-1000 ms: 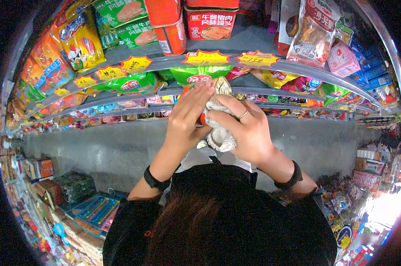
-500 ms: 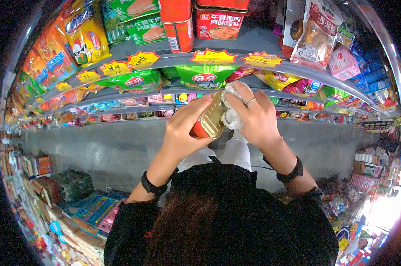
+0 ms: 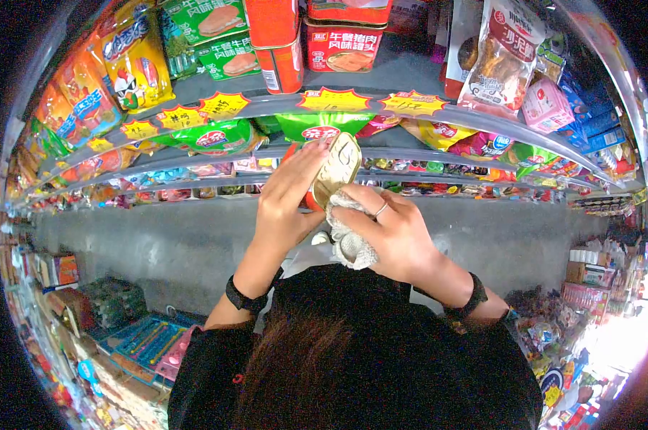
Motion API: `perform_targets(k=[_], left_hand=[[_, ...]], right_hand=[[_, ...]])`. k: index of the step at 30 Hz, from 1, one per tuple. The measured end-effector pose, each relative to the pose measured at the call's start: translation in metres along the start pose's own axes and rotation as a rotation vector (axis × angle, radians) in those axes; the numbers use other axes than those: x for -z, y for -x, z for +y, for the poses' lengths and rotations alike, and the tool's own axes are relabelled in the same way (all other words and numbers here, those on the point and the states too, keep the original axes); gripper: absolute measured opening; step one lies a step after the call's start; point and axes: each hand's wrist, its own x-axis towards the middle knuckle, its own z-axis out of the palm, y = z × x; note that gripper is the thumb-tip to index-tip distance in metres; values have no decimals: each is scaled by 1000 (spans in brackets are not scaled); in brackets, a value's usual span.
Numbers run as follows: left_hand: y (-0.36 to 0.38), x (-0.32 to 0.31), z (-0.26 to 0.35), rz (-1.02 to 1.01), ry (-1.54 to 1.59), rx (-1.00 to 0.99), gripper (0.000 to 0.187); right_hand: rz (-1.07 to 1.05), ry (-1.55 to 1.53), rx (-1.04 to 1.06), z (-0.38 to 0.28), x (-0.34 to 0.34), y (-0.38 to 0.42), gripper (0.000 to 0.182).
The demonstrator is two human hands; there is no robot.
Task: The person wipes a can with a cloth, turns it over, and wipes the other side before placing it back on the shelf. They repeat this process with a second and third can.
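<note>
A red tin (image 3: 339, 169) with a gold metal end is held up in front of the lower shelves, its gold face turned toward me. My left hand (image 3: 289, 190) is wrapped round its left side, over the red wall. A whitish cloth (image 3: 351, 242) is bunched in my right hand (image 3: 398, 228), its fingers closed on it. The cloth touches the lower right edge of the tin's gold end. Above, red tins (image 3: 344, 49) and green tins (image 3: 227, 61) stand on the top shelf.
The shelf edge (image 3: 256, 107) carries yellow price tags (image 3: 334, 99). Snack bags (image 3: 502, 61) stand at the top right and yellow packets (image 3: 134, 61) at the left. Grey floor (image 3: 159, 236) lies below. Boxes (image 3: 57, 270) are at the lower left.
My right hand and the cloth have moved down and slightly left, from the tin's upper side to its lower edge. The gold end is now more exposed and tilted differently.
</note>
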Motion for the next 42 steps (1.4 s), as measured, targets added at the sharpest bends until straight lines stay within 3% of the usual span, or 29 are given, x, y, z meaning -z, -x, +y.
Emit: perform_targets(k=[6,8,11,16,19,22,26,28,32,35,38,40,42], left_hand=[[-2,2,-1,-84,-13,-91,69],[2,2,0,-134,44,-89,68],[10,4,3,-78,50,-45,67],[6,10,8,-13,80,-66,63],[6,15,11,8,76,-32,62],[2,18,9,22,6,-49,61],[5,20,4,51,-63,-84,60],[5,21,3,52,-46,-64,60],[6,16,6,81,12,-34,60],[7,14,9,68,-11,-85,60],[7,12,8,89,-26,-94,60],[9,9,7,114,-21,-80,61],[16,6,6,105,0,-47,62]], right_hand=[[23,40,61,9,7,-16,42],[133,143,150,11,9,-25,35],[186,233,171,10,8,-30,29],[210,412,31,32,1,-31,25],[162,342,-46,30,1,-33,44],[59,291,-168,24,3,-31,32],[21,165,-77,34,7,-22,40],[29,-195,-69,39,9,-17,49],[239,-133,-213,37,9,-25,50],[146,88,-148,25,6,-29,45],[51,40,-173,14,5,-24,56],[81,38,-96,20,1,-19,56],[-24,-72,-90,23,13,-17,54]])
